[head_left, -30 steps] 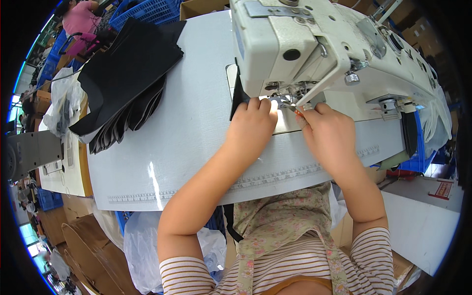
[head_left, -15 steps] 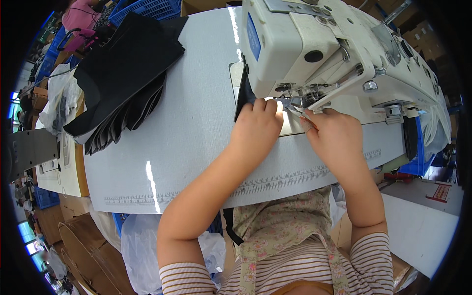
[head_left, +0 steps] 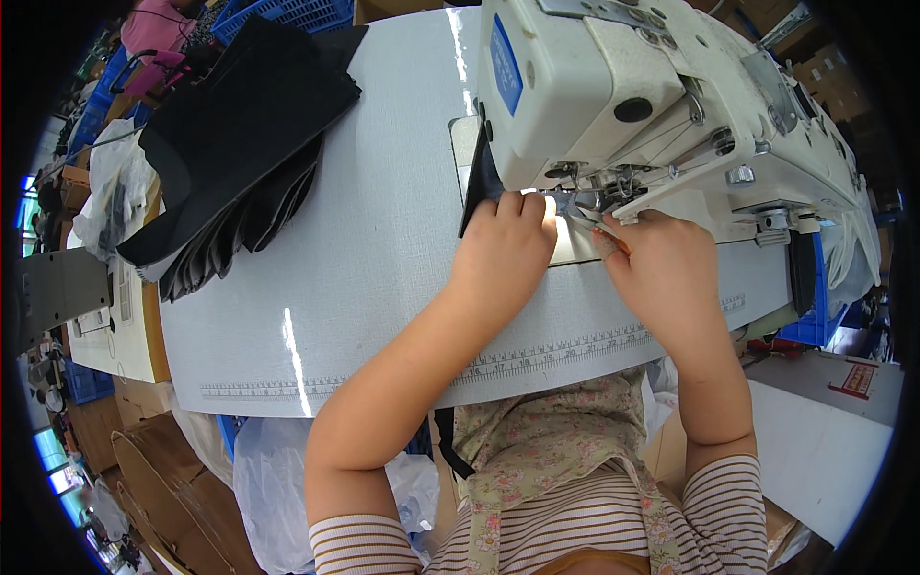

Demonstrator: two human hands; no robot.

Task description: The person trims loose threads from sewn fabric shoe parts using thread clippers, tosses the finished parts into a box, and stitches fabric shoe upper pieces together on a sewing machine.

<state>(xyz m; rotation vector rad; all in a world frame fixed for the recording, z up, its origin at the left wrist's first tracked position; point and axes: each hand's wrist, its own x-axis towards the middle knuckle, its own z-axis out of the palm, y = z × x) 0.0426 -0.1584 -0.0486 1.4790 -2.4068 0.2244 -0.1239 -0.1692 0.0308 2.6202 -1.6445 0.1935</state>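
A dark piece of fabric (head_left: 482,180) stands partly folded up at the left of the needle area of a white sewing machine (head_left: 561,91). My left hand (head_left: 506,240) is closed on its near edge, fingers curled and bunched close to the presser foot. In my right hand (head_left: 666,259), thumb and forefinger pinch a small pointed metal tool with an orange part (head_left: 613,240), perhaps thread snips. Its tip points left toward my left fingertips, beside the lit needle plate. My fingers hide most of the fabric's edge there.
A stack of black cut fabric pieces (head_left: 240,144) lies on the left of the pale table (head_left: 383,287), which has a printed ruler along its near edge. Blue crates (head_left: 287,14) stand beyond it. A plastic bag (head_left: 278,489) hangs below the front edge. Another person is at far left.
My right hand has turned slightly and shows more of the tool's orange part. My left hand stays on the fabric. The whole view has shifted a little.
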